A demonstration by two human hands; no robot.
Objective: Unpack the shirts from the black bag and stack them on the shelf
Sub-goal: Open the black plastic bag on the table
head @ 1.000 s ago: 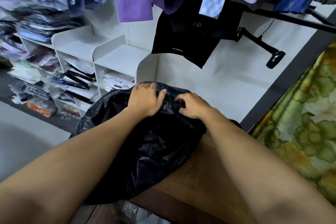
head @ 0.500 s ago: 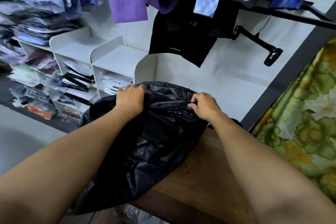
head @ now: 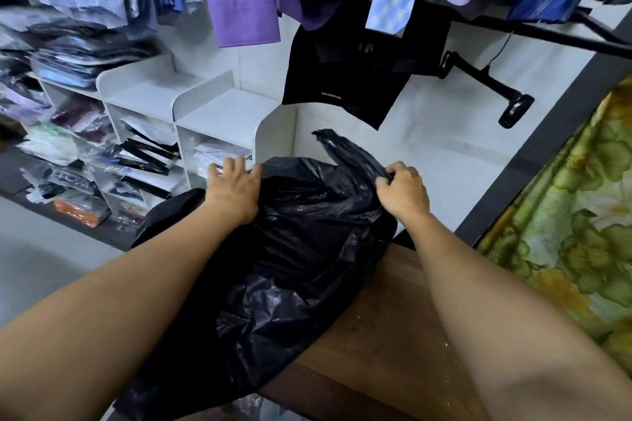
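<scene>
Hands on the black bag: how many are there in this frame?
2. The left hand rests on the far left of the black bag; the right hand grips its loose top flap on the right. No other hands are visible.

Bunched together atop the black bag [head: 290, 267] a second ago, the hands have spread apart. The left hand [head: 234, 193] now lies flat at its far left, while the right hand [head: 403, 195] pinches a freed strip [head: 342, 147], perhaps an untied handle, which now sticks up.
</scene>
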